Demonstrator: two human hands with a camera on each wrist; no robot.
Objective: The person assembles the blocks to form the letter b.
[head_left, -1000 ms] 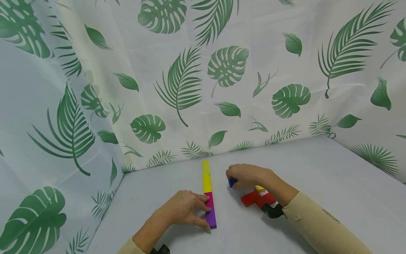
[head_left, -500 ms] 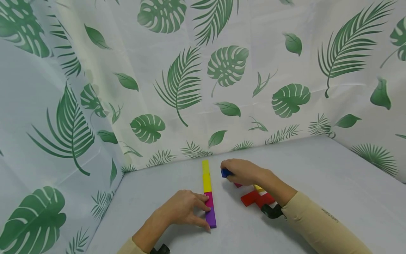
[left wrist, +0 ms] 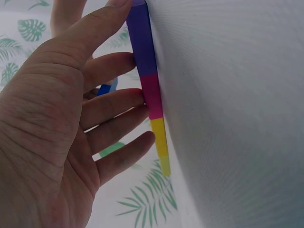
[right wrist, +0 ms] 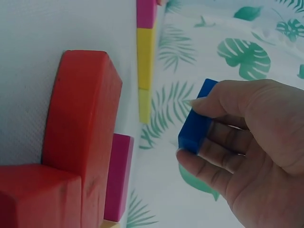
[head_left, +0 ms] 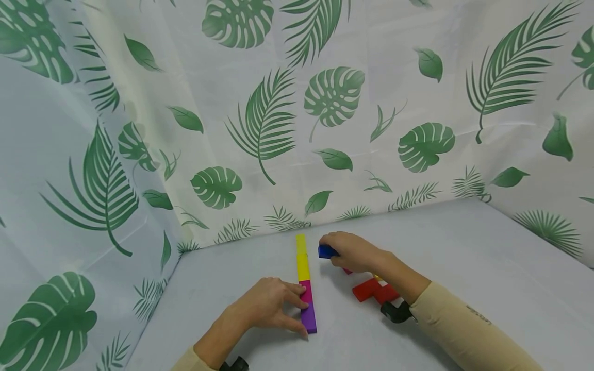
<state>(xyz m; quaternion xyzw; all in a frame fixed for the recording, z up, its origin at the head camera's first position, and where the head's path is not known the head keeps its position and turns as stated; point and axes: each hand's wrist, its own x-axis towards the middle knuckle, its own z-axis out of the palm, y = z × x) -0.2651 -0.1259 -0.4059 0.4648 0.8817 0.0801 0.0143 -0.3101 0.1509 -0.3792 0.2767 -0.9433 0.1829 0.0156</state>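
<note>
A row of blocks runs away from me on the white table: a purple block, a magenta block, a yellow block and a pale yellow block at the far end. My left hand lies along the left side of the row. Its spread fingers touch the purple and magenta blocks, and its thumb is at the purple block's near end. To the right of the row's far part, my right hand pinches a blue block between thumb and fingers, above the table and apart from the row.
Below and behind the right forearm lie red blocks, partly hidden by the arm. Near them are a loose magenta block and a yellow-orange block. A leaf-patterned cloth hangs behind the table and at both sides.
My right hand has lifted the blue block and carried it left and away from me, uncovering part of the loose magenta block. My left hand and the row have stayed still.
</note>
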